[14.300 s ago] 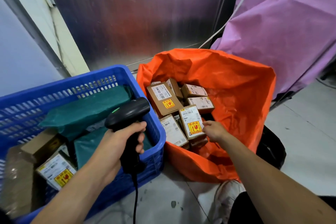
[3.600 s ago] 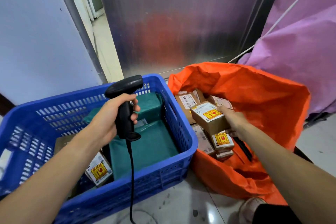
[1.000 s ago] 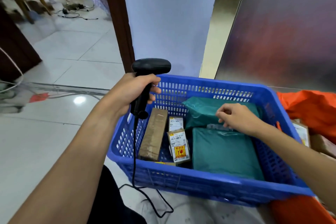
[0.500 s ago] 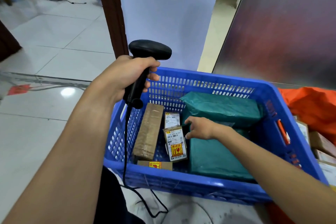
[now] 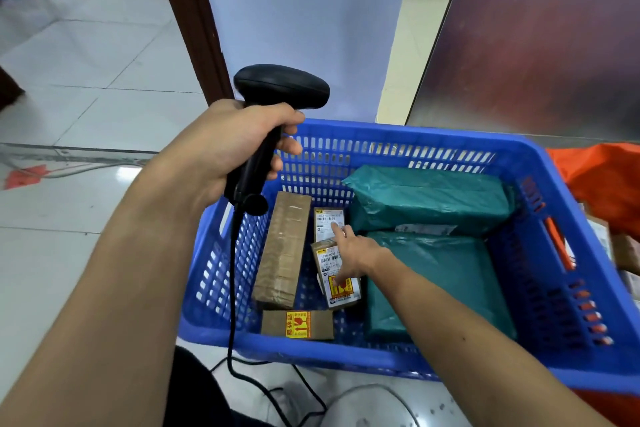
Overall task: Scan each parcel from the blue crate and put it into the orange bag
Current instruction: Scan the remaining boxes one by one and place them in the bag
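Left hand [image 5: 225, 152]: fingers wrapped round the handle of the black scanner [image 5: 277, 90], held above the crate's left rim; cable hangs down.
Right hand [image 5: 353, 253]: inside the blue crate [image 5: 415, 139], fingers spread and fairly straight, resting on the small labelled box [image 5: 343, 295], not closed round it.
Forefinger tip: on the white-label parcel [image 5: 327, 218] just behind.
Other contents: long brown box [image 5: 284, 246] at left; green mailer [image 5: 426, 198] and second green mailer [image 5: 443, 281] at right.
Orange bag [image 5: 606, 177]: just right of crate, partly out of frame.
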Demonstrator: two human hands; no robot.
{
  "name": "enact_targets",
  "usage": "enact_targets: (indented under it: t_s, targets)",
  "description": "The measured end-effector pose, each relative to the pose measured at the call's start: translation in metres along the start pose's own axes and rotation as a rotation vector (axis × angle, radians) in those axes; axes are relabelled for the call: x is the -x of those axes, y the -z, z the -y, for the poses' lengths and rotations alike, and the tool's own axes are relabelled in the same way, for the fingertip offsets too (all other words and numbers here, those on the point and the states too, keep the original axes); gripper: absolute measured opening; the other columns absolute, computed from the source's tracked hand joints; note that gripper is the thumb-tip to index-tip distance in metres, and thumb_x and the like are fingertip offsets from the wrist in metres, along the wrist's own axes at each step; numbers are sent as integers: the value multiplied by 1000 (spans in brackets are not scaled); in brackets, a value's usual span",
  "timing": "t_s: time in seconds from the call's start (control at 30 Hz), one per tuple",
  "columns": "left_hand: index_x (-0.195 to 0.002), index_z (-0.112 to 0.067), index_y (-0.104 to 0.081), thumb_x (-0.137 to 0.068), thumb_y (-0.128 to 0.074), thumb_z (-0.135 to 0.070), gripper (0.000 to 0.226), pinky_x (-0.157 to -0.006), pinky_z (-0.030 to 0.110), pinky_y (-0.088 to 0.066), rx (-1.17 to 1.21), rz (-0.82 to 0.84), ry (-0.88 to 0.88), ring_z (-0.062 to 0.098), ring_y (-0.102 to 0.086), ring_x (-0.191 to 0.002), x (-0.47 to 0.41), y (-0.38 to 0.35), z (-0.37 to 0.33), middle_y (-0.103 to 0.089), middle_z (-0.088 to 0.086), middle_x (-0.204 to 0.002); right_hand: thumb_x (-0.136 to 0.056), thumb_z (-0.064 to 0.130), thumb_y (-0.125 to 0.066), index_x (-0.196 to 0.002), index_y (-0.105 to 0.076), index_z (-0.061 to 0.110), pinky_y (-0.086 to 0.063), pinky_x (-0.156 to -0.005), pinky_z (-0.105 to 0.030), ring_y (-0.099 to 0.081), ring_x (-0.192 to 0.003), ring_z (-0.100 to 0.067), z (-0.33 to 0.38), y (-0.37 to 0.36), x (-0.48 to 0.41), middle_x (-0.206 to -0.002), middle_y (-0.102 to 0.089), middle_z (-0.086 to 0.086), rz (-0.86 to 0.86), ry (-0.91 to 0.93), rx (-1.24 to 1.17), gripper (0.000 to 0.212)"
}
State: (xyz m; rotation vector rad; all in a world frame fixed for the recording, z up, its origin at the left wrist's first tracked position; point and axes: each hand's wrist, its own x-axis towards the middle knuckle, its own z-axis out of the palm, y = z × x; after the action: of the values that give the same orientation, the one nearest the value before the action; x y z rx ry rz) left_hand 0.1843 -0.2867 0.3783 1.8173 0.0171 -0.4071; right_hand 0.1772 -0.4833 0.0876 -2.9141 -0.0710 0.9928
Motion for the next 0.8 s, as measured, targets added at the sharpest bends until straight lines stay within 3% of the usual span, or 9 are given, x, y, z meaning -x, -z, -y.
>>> enact_targets:
  t_s: [0.17, 0.3, 0.47, 0.6, 0.8]
  targets:
    - [-91, -11, -71, -94, -72, -30, 19, -55, 28, -52, -5, 11, -11, 12, -56, -51, -1, -1, -2, -76, 5, -77, -75, 47, -89, -157, -18, 8, -48, -107, -45, -53, -132, -34, -2, -12, -3, -160, -30, -16, -62, -6, 73, 115]
    - [-90, -11, -71, -94, -72, -29, 18, -55, 28, -53, 8, 2, -12, 13, -56, -51, -1, -1, -3, -75, 5, -76, -74, 45, -89, -144, -29, 7, -54, -99, -44, -60, -119, -32, 1, -6, -5, -148, -43, -16, -84, -6, 48, 100]
    - [-90, -10, -70, -94, -72, -28, 18, -53, 26, -52, 19, 4, -18, 13, -55, -50, -4, -3, -3, -75, 6, -75, -73, 56, -87, -156, -21, 7, -46, -110, -45, -48, -135, -38, -1, -5, -3, -158, -28, -20, -37, -37, -72, 117]
    - [-93, -8, -69, -94, -72, -27, 19, -52, 27, -51, 57, 20, -24, 14, -54, -49, -4, -8, -7, -74, 8, -76, -76, 57, -84, -142, -46, 7, -48, -105, -44, -52, -127, -37, -2, 5, 10, -147, -36, -18, -32, -56, -158, 91]
    - [-91, -8, -69, -95, -72, -26, 18, -53, 28, -49, 66, 31, -39, 15, -53, -50, -3, -17, -10, -73, 8, -74, -78, 59, -81, -134, -45, 6, -46, -99, -42, -55, -121, -37, -22, 55, 56, -134, -43, -15, -138, -24, -175, 85]
